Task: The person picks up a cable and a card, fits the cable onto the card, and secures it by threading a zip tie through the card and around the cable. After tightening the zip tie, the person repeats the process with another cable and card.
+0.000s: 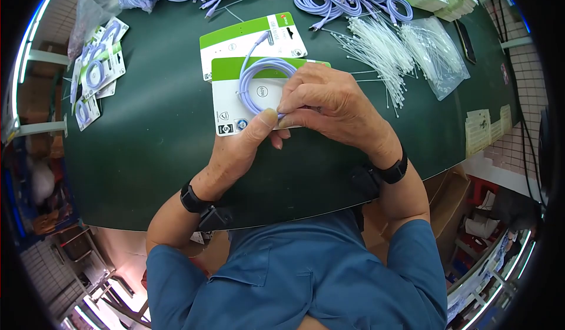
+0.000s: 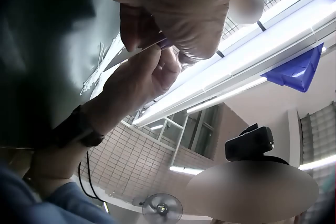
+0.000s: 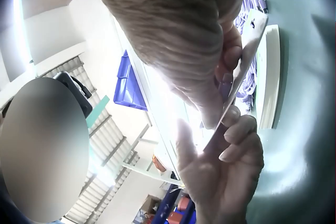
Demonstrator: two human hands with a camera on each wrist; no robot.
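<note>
On the dark table [image 1: 147, 142], left of centre, the left hand [image 1: 238, 150] is pinching the lower edge of a card [image 1: 226, 103] between thumb and fingers, holding it raised off the table. Rightward, the right hand [image 1: 335, 103] is pinching the coiled cable [image 1: 256, 77] against the card's face. Both are looking light, the card thin and bendy, the cable soft and springy, so gripping at the card's edge and pressing the coil flat seems safest.

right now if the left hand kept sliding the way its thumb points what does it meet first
Probably the coiled purple cable on the backing card: the left hand has its thumb at the coil's lower edge, pointing up-table. The right hand sits beside that line.
</note>
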